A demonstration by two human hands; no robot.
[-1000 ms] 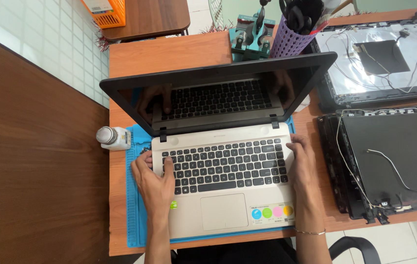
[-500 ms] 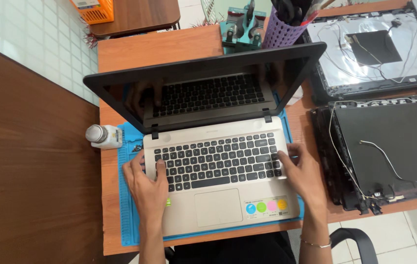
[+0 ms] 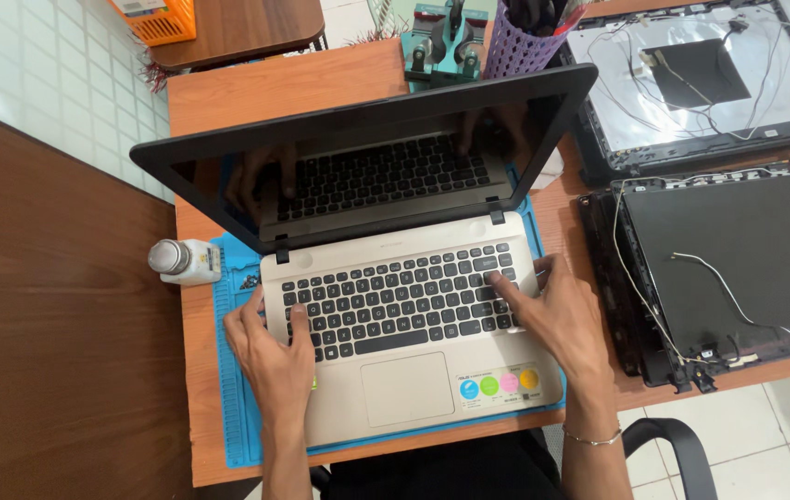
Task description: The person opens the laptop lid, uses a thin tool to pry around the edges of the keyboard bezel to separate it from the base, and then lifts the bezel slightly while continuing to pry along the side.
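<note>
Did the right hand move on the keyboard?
Yes. The right hand slid from the laptop's right edge inward onto the keyboard, toward the left.

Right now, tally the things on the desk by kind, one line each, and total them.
Open laptop: 1
Dismantled laptop lids: 2, upper, lower
Blue work mat: 1
Small white bottle: 1
Purple pen holder: 1
Teal tool stand: 1
Total: 7
Left hand and right hand rest on the keys.
</note>
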